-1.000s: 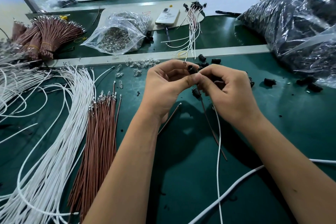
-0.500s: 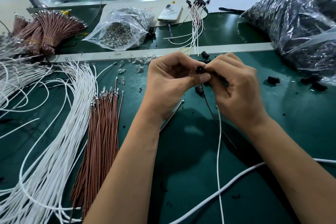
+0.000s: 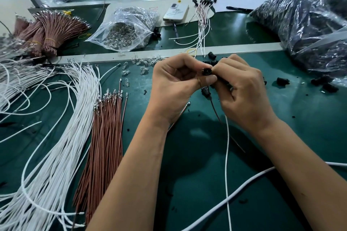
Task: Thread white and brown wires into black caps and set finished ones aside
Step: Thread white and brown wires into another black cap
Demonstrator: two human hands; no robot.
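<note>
While we pinch a black cap [image 3: 207, 71] between the curled fingers of our left hand [image 3: 173, 88] and right hand [image 3: 242, 90], green matting [image 3: 197, 155] spreads beneath them. Below our fingers, a white wire [image 3: 227, 155] and brown wire [image 3: 216, 110] trail.

One head-worn view looks forward and down, close over the green table [image 3: 187, 184], both hands near frame centre, benches beyond the table.

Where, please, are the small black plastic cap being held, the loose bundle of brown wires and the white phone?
Small black plastic cap [image 3: 207, 71], head view, round face.
Loose bundle of brown wires [image 3: 105, 137], head view, mid-length.
White phone [image 3: 175, 11], head view, back.
</note>
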